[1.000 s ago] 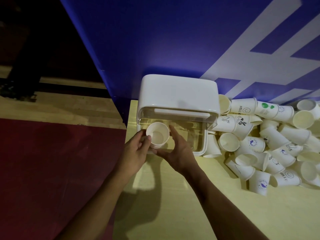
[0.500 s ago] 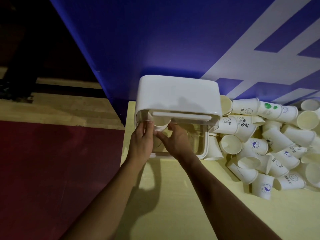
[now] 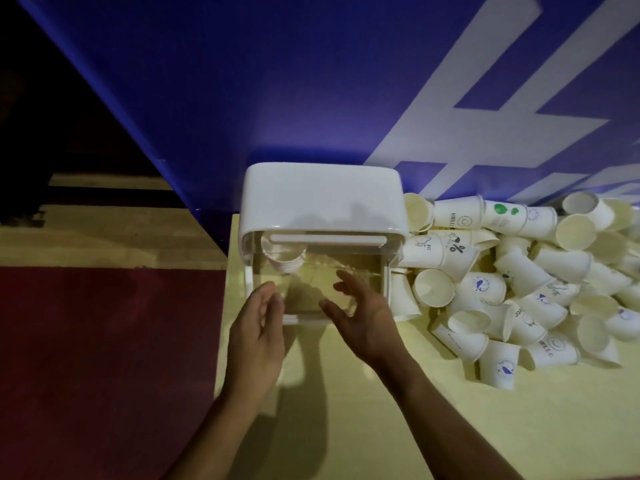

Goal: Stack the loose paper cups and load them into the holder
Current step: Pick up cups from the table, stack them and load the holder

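Note:
A white cup holder [image 3: 322, 199] with a clear front stands on the pale table, against the blue wall. A stack of paper cups [image 3: 284, 258] sits inside it at the left, seen through the clear panel under the white lid. My left hand [image 3: 258, 327] hovers at the holder's front left corner, fingers relaxed and holding nothing. My right hand [image 3: 360, 315] is spread in front of the clear panel, also holding nothing. A heap of loose paper cups [image 3: 526, 282] lies to the right of the holder.
The yellow table [image 3: 398, 427] stretches toward me between my forearms. Its left edge drops to a red floor [image 3: 104, 358]. The blue wall with white stripes [image 3: 311, 81] rises right behind the holder and the heap.
Both hands carried the cup stack up into the holder's left side, let go of it and drew back toward me. The stack now stays inside.

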A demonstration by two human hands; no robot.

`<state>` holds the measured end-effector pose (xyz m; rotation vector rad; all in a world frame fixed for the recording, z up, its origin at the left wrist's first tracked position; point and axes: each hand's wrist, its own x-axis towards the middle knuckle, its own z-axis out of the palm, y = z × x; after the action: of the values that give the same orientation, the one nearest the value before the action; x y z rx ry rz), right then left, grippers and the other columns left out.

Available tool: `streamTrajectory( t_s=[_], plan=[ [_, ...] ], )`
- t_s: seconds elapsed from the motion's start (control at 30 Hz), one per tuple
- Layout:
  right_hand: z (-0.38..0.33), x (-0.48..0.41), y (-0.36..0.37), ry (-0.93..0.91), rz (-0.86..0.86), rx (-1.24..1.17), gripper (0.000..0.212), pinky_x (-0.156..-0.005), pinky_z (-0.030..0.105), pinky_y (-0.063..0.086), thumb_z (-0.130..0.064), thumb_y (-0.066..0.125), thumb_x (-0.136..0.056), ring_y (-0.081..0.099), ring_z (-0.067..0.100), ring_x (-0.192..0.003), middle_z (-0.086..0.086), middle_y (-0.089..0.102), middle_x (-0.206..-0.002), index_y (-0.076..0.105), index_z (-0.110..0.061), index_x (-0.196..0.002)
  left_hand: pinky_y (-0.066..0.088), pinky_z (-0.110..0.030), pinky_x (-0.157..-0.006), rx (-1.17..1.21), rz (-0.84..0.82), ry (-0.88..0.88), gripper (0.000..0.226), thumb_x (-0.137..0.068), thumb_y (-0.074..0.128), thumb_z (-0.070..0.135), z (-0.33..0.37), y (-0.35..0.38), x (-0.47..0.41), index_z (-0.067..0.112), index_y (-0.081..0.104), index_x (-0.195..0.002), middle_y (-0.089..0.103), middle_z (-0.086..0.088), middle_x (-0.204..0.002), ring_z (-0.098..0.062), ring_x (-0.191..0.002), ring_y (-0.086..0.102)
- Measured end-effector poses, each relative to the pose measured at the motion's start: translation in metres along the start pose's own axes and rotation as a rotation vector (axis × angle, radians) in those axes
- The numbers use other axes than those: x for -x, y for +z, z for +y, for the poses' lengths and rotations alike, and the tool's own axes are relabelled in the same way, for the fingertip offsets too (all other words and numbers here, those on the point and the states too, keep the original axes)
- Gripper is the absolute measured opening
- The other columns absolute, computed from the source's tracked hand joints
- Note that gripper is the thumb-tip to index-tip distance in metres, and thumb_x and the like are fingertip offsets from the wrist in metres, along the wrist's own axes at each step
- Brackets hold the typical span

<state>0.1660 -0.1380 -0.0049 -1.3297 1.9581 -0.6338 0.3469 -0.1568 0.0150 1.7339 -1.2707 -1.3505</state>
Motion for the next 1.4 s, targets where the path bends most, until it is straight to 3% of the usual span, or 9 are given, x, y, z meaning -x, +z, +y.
streamTrajectory(
  t_s=[0.13,0.33,0.47,0.7,0.83,0.97,1.1,1.2,1.4],
  plan=[
    [0.028,0.027,-0.061,0.025,0.117,-0.025,0.045,-0.089,0.024,0.056,-0.039,0.074,-0.093,0.068,-0.001,-0.098,-0.013,0.075,-0.108,0.065,-0.025,-0.134,0.046,-0.006,-0.084,-0.135,-0.263,0.207,0.045,-0.099,0.049,0.057,0.034,0.044,0.022,0.035,0.056,-0.138,0.061,0.029,-0.122,0.018,-0.113,0.055],
    [0.088,0.054,-0.157,0.107,0.296,-0.016,0.026,-0.079,0.003,0.044,-0.026,0.072,-0.095,0.065,-0.009,-0.091,-0.032,0.07,-0.086,0.072,-0.024,-0.121,0.048,-0.027,-0.099,-0.537,-0.457,0.677,0.054,-0.092,0.064,0.043,0.101,0.163,0.008,0.026,0.052,-0.142,0.054,0.009,-0.145,-0.011,-0.128,0.054],
    [0.131,0.072,-0.204,0.153,0.373,-0.011,0.022,-0.073,0.003,0.044,-0.023,0.07,-0.095,0.065,-0.009,-0.089,-0.032,0.067,-0.086,0.074,-0.024,-0.117,0.033,-0.038,-0.119,-0.963,-0.576,0.8,0.072,-0.092,0.066,0.032,0.122,0.236,-0.023,0.025,0.034,-0.156,0.035,0.003,-0.163,-0.02,-0.148,0.034],
    [0.202,0.081,-0.259,0.201,0.386,-0.056,0.022,-0.077,0.025,0.055,-0.019,0.07,-0.095,0.066,-0.004,-0.087,-0.022,0.071,-0.091,0.073,-0.024,-0.116,0.026,-0.038,-0.123,-1.384,-0.638,0.936,0.077,-0.09,0.07,0.029,0.119,0.299,-0.059,0.027,0.031,-0.157,0.038,0.003,-0.161,-0.02,-0.147,0.034],
    [0.228,0.068,-0.287,0.228,0.386,-0.077,0.021,-0.08,0.026,0.055,-0.024,0.07,-0.096,0.065,-0.001,-0.088,-0.016,0.072,-0.09,0.072,-0.025,-0.117,0.035,-0.037,-0.117,-1.283,-0.607,0.852,0.079,-0.084,0.077,0.041,0.125,0.307,-0.062,0.031,0.038,-0.152,0.049,0.006,-0.153,-0.018,-0.139,0.046],
    [0.253,0.038,-0.317,0.217,0.43,-0.028,0.035,-0.084,0.037,0.057,-0.029,0.074,-0.092,0.064,0.006,-0.092,-0.01,0.072,-0.106,0.068,-0.02,-0.125,0.049,-0.039,-0.103,-0.767,-0.486,0.615,0.084,-0.073,0.089,0.048,0.149,0.305,-0.038,0.039,0.042,-0.143,0.057,0.013,-0.14,-0.014,-0.124,0.056],
    [0.272,-0.011,-0.342,0.177,0.444,0.076,0.068,-0.094,0.042,0.054,-0.039,0.082,-0.084,0.06,0.022,-0.116,0.007,0.062,-0.133,0.054,-0.016,-0.141,0.044,-0.018,-0.084,-0.352,-0.37,0.491,0.076,-0.07,0.088,0.047,0.164,0.309,-0.012,0.054,0.039,-0.129,0.05,0.039,-0.119,0.005,-0.112,0.053],
    [0.276,-0.05,-0.347,0.131,0.402,0.219,0.087,-0.103,0.045,0.049,-0.048,0.085,-0.074,0.051,0.027,-0.128,0.01,0.054,-0.142,0.047,-0.017,-0.146,0.046,-0.02,-0.091,-0.189,-0.386,0.465,0.069,-0.075,0.078,0.048,0.165,0.314,-0.001,0.05,0.042,-0.135,0.05,0.042,-0.123,0.014,-0.118,0.049],
    [0.284,-0.086,-0.328,0.083,0.41,0.344,0.096,-0.094,0.053,0.05,-0.047,0.091,-0.066,0.057,0.032,-0.115,0.008,0.061,-0.129,0.046,-0.014,-0.144,0.049,-0.026,-0.095,-0.079,-0.394,0.406,0.07,-0.083,0.077,0.049,0.154,0.322,0.011,0.035,0.046,-0.144,0.056,0.03,-0.13,0.001,-0.124,0.054]
  ],
)
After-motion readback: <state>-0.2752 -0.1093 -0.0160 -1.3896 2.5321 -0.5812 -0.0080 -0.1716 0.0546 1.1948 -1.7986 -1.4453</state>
